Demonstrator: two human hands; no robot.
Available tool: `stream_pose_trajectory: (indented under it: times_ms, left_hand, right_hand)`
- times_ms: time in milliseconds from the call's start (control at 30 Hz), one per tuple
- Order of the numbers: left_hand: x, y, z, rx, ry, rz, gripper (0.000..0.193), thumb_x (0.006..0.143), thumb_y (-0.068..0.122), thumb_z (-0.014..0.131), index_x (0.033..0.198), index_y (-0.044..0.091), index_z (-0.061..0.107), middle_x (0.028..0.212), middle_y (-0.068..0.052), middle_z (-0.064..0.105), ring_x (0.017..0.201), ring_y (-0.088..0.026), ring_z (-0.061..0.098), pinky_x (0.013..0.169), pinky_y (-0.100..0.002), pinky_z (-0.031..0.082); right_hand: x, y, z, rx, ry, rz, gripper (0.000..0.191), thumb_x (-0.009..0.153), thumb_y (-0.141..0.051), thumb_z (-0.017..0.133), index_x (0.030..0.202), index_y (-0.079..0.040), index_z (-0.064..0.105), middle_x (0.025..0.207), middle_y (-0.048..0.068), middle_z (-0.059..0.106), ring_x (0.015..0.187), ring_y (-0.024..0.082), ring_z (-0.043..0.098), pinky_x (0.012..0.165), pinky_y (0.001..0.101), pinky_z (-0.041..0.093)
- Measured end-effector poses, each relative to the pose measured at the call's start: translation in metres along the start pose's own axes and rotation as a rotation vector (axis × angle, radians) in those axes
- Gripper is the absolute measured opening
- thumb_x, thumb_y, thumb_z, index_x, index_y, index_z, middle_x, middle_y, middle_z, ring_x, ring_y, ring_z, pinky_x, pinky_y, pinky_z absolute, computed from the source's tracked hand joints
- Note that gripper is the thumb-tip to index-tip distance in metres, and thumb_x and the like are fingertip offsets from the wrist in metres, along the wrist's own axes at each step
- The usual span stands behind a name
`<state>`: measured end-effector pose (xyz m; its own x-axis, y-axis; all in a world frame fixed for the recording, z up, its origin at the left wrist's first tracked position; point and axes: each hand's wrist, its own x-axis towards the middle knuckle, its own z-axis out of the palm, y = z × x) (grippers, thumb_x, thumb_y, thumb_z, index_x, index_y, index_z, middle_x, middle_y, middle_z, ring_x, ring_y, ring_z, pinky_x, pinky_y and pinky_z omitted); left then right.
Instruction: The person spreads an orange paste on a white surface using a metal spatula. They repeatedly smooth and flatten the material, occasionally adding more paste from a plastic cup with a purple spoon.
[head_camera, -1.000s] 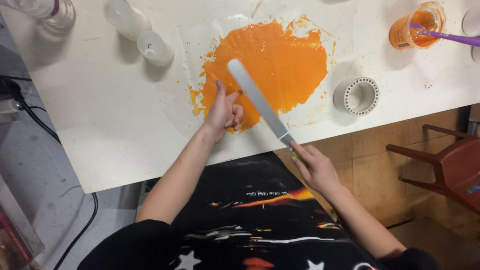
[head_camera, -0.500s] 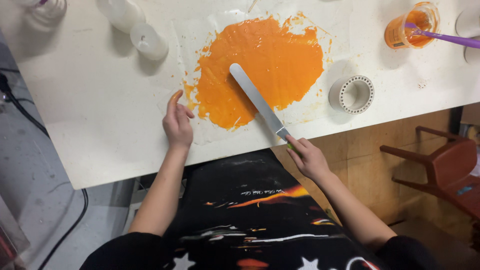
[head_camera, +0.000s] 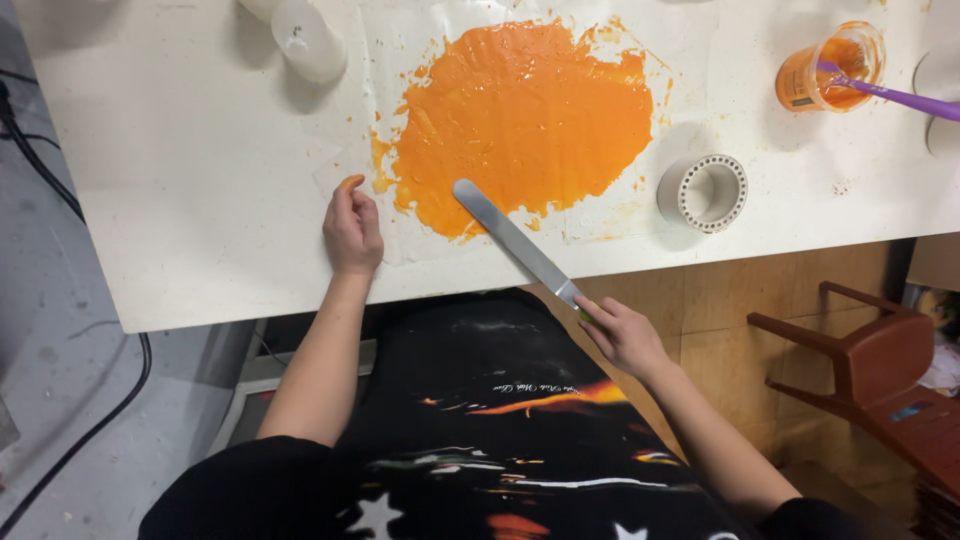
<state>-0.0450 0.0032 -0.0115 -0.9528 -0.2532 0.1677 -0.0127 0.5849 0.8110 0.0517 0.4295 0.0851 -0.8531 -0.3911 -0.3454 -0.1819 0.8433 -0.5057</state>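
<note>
white table (head_camera: 180, 150) carries a wide orange paste patch (head_camera: 525, 115). right hand (head_camera: 622, 335) grips a palette knife (head_camera: 515, 243), mid-spreading, blade at its edge. left hand (head_camera: 352, 228) rests flat, fingers loosely open.

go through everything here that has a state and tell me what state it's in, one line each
Long metal palette knife: held by right hand, blade tip at paint's edge.
Orange paint patch: spread wide, wet and glossy.
Left hand: flat on white table, fingertip paint-smeared.
Clear plastic cup of orange paint: upright, purple stirrer inside.
White tape roll: lying flat.
Brown wooden chair: unoccupied.
</note>
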Motion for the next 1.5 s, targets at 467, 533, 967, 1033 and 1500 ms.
stream_pose_trajectory:
  times_ms: [467, 533, 967, 1033, 1500]
  left_hand:
    - [-0.002, 0.014, -0.001, 0.082, 0.012, -0.002, 0.033, 0.103, 0.027, 0.058, 0.126, 0.004, 0.061, 0.083, -0.005, 0.060, 0.076, -0.021, 0.061, 0.072, -0.035, 0.053]
    - [-0.003, 0.015, -0.001, 0.087, 0.012, -0.009, 0.033, 0.103, 0.027, 0.058, 0.126, 0.004, 0.061, 0.082, -0.005, 0.060, 0.076, -0.021, 0.061, 0.072, -0.035, 0.052]
    - [-0.001, 0.019, -0.001, 0.052, 0.038, -0.018, 0.034, 0.108, 0.030, 0.053, 0.128, 0.004, 0.059, 0.082, -0.004, 0.061, 0.076, -0.021, 0.061, 0.071, -0.035, 0.052]
    - [-0.002, 0.019, -0.002, 0.058, 0.041, -0.018, 0.035, 0.107, 0.031, 0.053, 0.128, 0.004, 0.060, 0.082, -0.005, 0.061, 0.076, -0.021, 0.061, 0.072, -0.035, 0.052]
    - [-0.002, 0.017, 0.001, 0.031, 0.032, -0.031, 0.038, 0.108, 0.033, 0.050, 0.129, 0.003, 0.059, 0.081, -0.005, 0.061, 0.074, -0.021, 0.061, 0.072, -0.035, 0.052]
  right_hand:
    - [0.026, 0.009, 0.029, 0.128, 0.121, 0.056, 0.043, 0.096, -0.020, 0.068, 0.139, -0.018, 0.063, 0.091, 0.011, 0.063, 0.077, 0.031, 0.064, 0.070, 0.0394, 0.051]
    - [0.005, 0.012, 0.025, 0.125, 0.088, 0.050, 0.044, 0.095, -0.021, 0.068, 0.139, -0.017, 0.062, 0.091, 0.011, 0.062, 0.076, 0.031, 0.064, 0.070, 0.0394, 0.051]
    - [0.006, 0.010, 0.003, 0.134, 0.146, 0.072, 0.042, 0.095, -0.022, 0.068, 0.136, -0.016, 0.064, 0.092, 0.011, 0.064, 0.078, 0.031, 0.064, 0.070, 0.0392, 0.052]
    - [0.027, 0.004, 0.010, 0.138, 0.150, 0.052, 0.041, 0.096, -0.022, 0.068, 0.136, -0.016, 0.063, 0.094, 0.011, 0.065, 0.078, 0.032, 0.065, 0.070, 0.0402, 0.052]
    - [-0.039, 0.031, 0.003, 0.066, 0.089, 0.102, 0.043, 0.092, -0.020, 0.071, 0.134, -0.019, 0.066, 0.080, 0.010, 0.057, 0.066, 0.028, 0.060, 0.061, 0.0391, 0.050]
